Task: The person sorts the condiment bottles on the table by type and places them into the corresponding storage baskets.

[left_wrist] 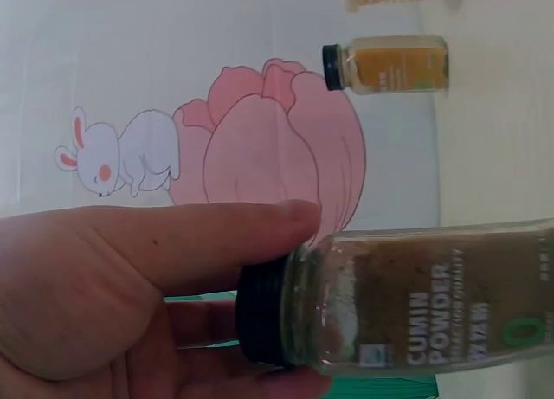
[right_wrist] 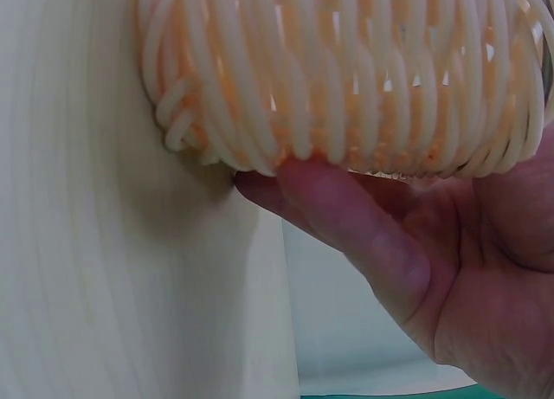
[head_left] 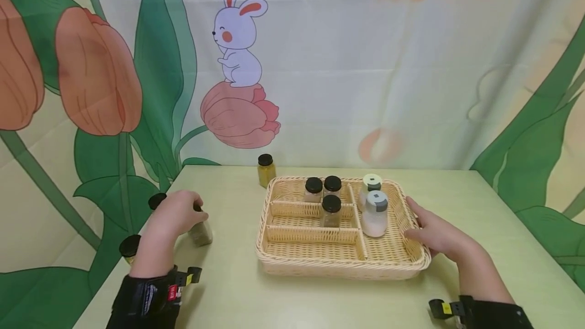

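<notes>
My left hand [head_left: 175, 212] grips a glass jar of cumin powder [left_wrist: 415, 304] around its black cap and neck, the thumb on one side and fingers on the other. At the table's right, my right hand [head_left: 439, 232] holds the end of a divided wicker basket [head_left: 343, 269], thumb over the rim; the right wrist view has fingers [right_wrist: 346, 209] at its underside. Inside, two black-capped jars [head_left: 313, 190] stand in the back compartment and another black-capped jar [head_left: 331, 212] in the middle one. Two white-and-grey-capped shakers [head_left: 376, 215] share the long right compartment.
A jar of yellow powder [head_left: 266, 172] stands behind the basket's back left corner. Two more black-lidded jars, one farther back [head_left: 157, 200] and one nearer [head_left: 130, 247], are partly hidden by my left arm. A printed curtain [head_left: 329, 65] hangs behind the table.
</notes>
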Motion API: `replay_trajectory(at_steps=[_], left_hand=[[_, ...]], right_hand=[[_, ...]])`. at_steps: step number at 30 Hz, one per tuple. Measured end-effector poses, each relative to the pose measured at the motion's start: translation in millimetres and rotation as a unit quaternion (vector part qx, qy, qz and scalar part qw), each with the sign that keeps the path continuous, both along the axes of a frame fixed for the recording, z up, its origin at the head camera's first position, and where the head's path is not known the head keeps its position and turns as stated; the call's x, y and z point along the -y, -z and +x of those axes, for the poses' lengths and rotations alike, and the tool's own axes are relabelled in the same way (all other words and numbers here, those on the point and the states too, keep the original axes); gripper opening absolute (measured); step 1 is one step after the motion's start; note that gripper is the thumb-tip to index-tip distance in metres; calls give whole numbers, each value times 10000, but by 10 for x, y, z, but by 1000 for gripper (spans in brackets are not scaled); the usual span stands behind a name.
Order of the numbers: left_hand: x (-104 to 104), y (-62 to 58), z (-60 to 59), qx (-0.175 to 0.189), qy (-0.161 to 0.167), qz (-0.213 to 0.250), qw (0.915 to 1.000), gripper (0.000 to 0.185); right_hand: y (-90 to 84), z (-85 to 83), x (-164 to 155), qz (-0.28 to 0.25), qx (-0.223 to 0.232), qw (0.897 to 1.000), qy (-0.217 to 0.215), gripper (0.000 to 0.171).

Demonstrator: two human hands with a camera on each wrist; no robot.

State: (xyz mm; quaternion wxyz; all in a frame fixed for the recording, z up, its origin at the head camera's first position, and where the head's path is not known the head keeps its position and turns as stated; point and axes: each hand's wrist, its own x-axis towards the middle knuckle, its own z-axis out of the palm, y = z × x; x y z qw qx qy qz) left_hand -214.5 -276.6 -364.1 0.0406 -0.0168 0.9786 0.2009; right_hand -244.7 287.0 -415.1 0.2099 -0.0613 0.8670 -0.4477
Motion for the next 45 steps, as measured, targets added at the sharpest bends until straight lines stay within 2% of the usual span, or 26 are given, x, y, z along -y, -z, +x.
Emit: replay_trajectory(at_steps=[4,7,22,45], left_hand=[[-39,40,-55,-354,6,-198,9992,35],[-58,57,-72,-490,-30,-234,9985,36],[-17,19,-26,-76,-1,1,10000,49],[30,40,-23,-23,59,175,9998,48]], right_hand=[[0,2,-2,-37,-7,10000,-3,94],[-10,9,6,-60,14,10000,6,94],[-29,25,14,-79,8,10000,22,94],[-14,21,15,-29,-27,10000,24,93]])
